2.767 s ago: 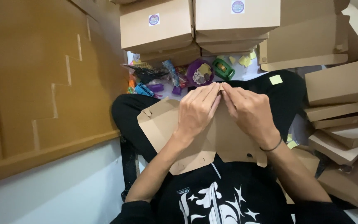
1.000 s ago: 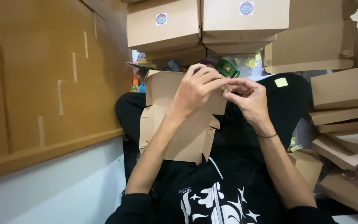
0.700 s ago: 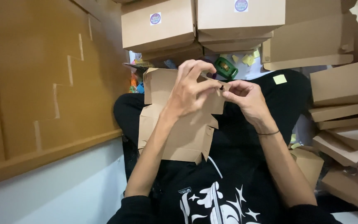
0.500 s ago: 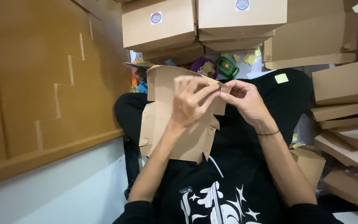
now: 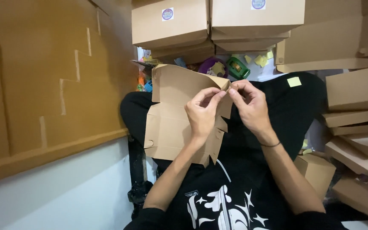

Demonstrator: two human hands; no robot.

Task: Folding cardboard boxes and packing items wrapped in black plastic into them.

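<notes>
A flat brown cardboard box blank (image 5: 171, 119) with flaps and creases is held up over my lap. My left hand (image 5: 203, 113) grips its right side, fingers curled over the upper right flap. My right hand (image 5: 250, 104) pinches the same flap's corner from the right, fingertips touching those of the left hand. Both forearms reach up from my black printed shirt (image 5: 222, 204). My crossed legs in black trousers (image 5: 294, 110) lie under the blank.
Assembled brown boxes with round stickers (image 5: 171, 23) stack ahead. More boxes (image 5: 356, 123) pile at the right. Large flat cardboard sheets (image 5: 43, 85) lean at the left. Colourful small items and a green tape dispenser (image 5: 236, 68) lie beyond my knees. A yellow sticky note (image 5: 294, 81) sits on my leg.
The blank has been lifted from flat on my lap and tilted up. Both hands have shifted to its upper right flap, and it has moved slightly lower and rightward.
</notes>
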